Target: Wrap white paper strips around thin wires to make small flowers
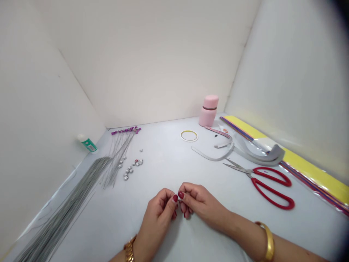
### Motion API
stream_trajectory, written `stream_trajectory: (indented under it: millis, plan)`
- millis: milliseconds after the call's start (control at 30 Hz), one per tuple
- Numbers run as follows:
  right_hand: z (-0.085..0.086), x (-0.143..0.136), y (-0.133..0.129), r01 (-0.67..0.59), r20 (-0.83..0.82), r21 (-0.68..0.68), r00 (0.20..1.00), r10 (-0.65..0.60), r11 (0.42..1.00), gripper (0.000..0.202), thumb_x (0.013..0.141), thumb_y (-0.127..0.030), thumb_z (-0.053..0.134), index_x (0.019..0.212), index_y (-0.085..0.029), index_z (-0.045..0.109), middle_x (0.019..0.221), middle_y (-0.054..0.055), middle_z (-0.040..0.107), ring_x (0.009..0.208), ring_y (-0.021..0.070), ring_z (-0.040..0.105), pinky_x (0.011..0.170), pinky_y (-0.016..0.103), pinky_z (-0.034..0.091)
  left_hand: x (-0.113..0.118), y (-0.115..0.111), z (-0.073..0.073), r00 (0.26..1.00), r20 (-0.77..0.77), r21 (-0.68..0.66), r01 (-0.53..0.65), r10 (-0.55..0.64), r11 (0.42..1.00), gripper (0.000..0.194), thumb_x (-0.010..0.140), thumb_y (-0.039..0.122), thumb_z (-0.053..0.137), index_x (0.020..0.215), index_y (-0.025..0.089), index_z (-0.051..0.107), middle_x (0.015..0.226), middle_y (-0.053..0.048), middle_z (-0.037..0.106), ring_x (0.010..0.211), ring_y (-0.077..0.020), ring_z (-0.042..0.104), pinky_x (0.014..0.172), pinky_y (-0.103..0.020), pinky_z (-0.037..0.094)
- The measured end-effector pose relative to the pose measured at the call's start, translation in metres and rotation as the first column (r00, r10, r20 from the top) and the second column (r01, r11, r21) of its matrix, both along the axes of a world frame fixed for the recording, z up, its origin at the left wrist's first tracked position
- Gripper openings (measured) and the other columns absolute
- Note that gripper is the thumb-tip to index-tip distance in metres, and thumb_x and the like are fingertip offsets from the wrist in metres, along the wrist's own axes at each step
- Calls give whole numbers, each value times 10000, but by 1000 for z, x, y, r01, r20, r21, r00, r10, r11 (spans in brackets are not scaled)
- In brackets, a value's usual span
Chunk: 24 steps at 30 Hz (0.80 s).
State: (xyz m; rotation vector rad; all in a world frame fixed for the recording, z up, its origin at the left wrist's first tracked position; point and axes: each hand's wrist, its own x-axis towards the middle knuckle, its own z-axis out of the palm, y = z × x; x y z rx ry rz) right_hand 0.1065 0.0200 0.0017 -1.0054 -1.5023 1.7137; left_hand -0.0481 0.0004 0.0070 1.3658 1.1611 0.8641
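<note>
My left hand (pixel 164 205) and my right hand (pixel 195 200) meet at the front middle of the table, thumbs and fingertips pinched together. Whatever lies between the fingertips is too small and too covered to name. To the left of my hands are several small silvery folded pieces (pixel 129 170), one with a touch of red. Beyond them lie thin grey wires (pixel 121 149) tipped with small purple pieces (pixel 127 130). A thick bundle of bare grey wires (pixel 71 203) stretches along the left side.
Red-handled scissors (pixel 252 173) lie open on the right, near curled grey-white strips (pixel 215 159). A roll of tape (pixel 189 136) and a pink flask (pixel 209 111) are farther back. Yellow sheets in plastic (pixel 308 160) line the right wall; a green-and-white glue stick (pixel 87 143) is at left.
</note>
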Motion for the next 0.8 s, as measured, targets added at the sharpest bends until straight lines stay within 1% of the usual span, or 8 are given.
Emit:
stream_trajectory:
  millis: [100,167,233,400,600,700,800]
  plan:
    - [-1,0,3,14,-29,-35,999,-15,999,301,856,-415,389,761,-151,496,620,-10,550,502,81,511,501,205,372,-1,1,-1,999,38,-23,-25,26,999,272,847,364,413,683,163,498,563,29,487,530,-107,422,530,-209,331]
    - [-2,0,4,6,-60,-53,998,-10,999,256,840,-396,436,823,-149,502,650,-9,554,508,79,518,486,198,364,-2,2,-1,997,62,-39,-39,42,998,273,852,360,405,686,162,493,552,34,471,521,-101,410,521,-203,322]
    - [-3,0,5,-1,-78,-65,997,-4,998,226,814,-372,495,845,-148,507,653,-15,547,510,74,516,478,190,360,-1,2,-2,997,64,-41,-41,43,998,274,853,361,404,688,160,491,546,37,458,517,-98,399,518,-201,317]
    - [-3,-1,5,28,-90,-89,995,-36,996,221,783,-367,539,792,-148,507,609,-34,529,494,70,501,480,194,374,0,2,-3,999,32,-33,-23,25,999,274,838,372,429,685,155,495,543,37,452,516,-99,396,515,-205,316]
    - [-3,-2,4,59,-91,-79,994,-66,995,205,784,-353,536,754,-158,481,583,-43,524,486,71,498,482,196,388,1,1,-3,999,42,-10,-15,16,1000,287,847,364,409,684,154,517,564,22,479,539,-112,424,531,-211,336]
    - [-4,-3,4,62,-92,-71,993,-68,996,202,786,-349,533,745,-158,480,577,-43,523,486,72,498,482,194,391,0,0,-2,1000,-5,20,-14,14,1000,302,848,372,403,671,158,523,571,18,482,553,-119,432,541,-214,341]
    - [-3,-2,3,48,-83,-68,995,-54,996,211,786,-356,533,740,-156,486,565,-43,521,481,72,497,486,194,391,0,-1,-3,998,-55,13,-14,15,1000,298,830,388,432,666,160,532,559,23,476,540,-117,421,524,-209,330]
